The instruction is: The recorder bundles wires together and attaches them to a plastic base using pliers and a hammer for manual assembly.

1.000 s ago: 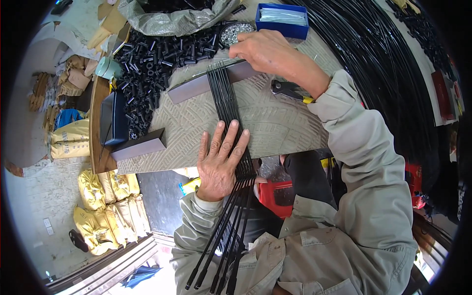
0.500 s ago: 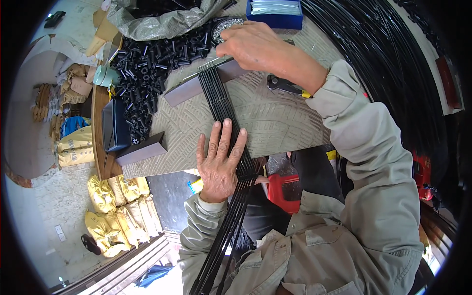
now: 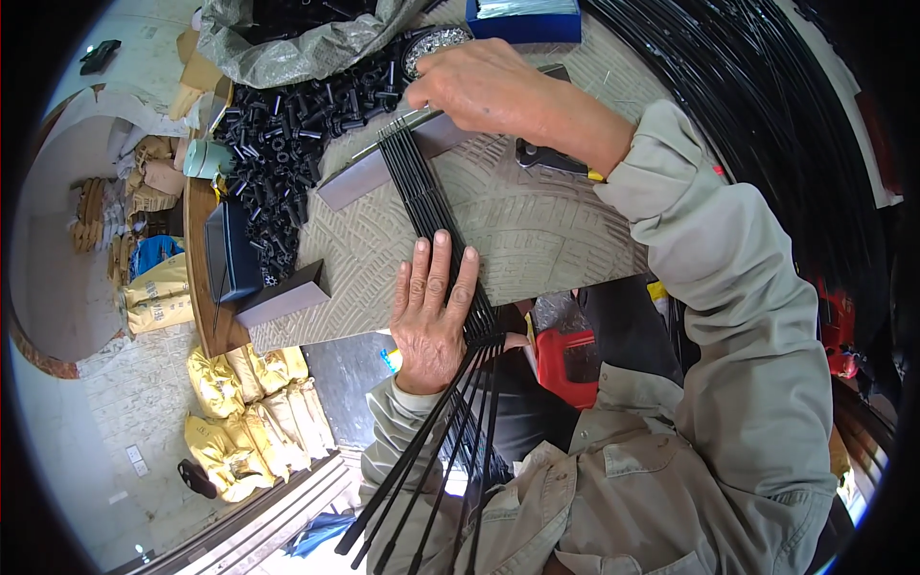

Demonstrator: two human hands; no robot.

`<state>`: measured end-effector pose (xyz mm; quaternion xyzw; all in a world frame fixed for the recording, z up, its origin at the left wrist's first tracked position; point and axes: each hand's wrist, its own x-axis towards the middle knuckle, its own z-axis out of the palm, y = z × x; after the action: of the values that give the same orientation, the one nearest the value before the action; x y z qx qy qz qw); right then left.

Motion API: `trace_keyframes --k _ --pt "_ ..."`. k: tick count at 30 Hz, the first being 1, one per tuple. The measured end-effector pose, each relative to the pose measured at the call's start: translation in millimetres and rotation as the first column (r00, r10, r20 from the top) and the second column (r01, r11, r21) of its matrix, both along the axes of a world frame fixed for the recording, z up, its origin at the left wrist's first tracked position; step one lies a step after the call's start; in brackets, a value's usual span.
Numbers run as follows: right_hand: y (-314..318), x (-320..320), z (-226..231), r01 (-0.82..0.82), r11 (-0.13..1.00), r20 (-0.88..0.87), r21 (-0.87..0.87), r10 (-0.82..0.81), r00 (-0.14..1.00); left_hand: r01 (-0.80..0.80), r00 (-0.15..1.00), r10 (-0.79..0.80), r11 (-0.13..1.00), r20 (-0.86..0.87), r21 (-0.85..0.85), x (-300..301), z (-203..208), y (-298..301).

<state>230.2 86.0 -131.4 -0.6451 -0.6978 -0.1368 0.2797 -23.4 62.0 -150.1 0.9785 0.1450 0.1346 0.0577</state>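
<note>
Partly beneath left fingers [image 3: 437, 278], black rods [image 3: 419, 182]

Bright, with blown-out lower-left glare and black-edged fisheye distortion

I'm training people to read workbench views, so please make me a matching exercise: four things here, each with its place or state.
Things:
1. Left hand
2. Right hand
3. Pliers
4. Blue box

Places and states:
A. Holding thin, pale strips
B. Fingers lying over the black rods
C. On the bench, beside the right forearm
D. Beside the rods' far end

Pairs: 1-B, 2-D, 3-C, 4-A
</note>
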Motion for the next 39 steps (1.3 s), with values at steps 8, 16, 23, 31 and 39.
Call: trace_keyframes --k 8,16,23,31,39 --pt "7.4 4.4 -7.4 -0.062 0.998 -0.111 0.017 0.063 0.992 0.099 0.975 0.003 0.887 -0.22 0.451 1.2 15.9 4.6" --pt "8.5 8.5 -4.7 -0.051 0.998 0.031 -0.02 0.052 0.998 0.092 0.996 -0.091 0.994 0.016 -0.057 -0.2 10.6 6.2" --pt "15.8 5.0 -6.4 -0.196 0.98 -0.103 0.045 0.199 0.974 0.125 0.992 -0.125 0.99 -0.003 -0.069 -5.5 19.3 9.7" --pt "13.8 26.2 -3.1 -0.108 0.973 -0.237 0.201 0.156 0.959 0.129 0.991 -0.128 0.99 0.031 -0.061 -5.6 15.8 13.8" --pt "-4.8 129.6 31.8 0.251 0.884 -0.025 -0.395 -0.284 0.959 0.128 0.983 -0.126 0.992 0.131 -0.007 -3.4 6.6 19.1"
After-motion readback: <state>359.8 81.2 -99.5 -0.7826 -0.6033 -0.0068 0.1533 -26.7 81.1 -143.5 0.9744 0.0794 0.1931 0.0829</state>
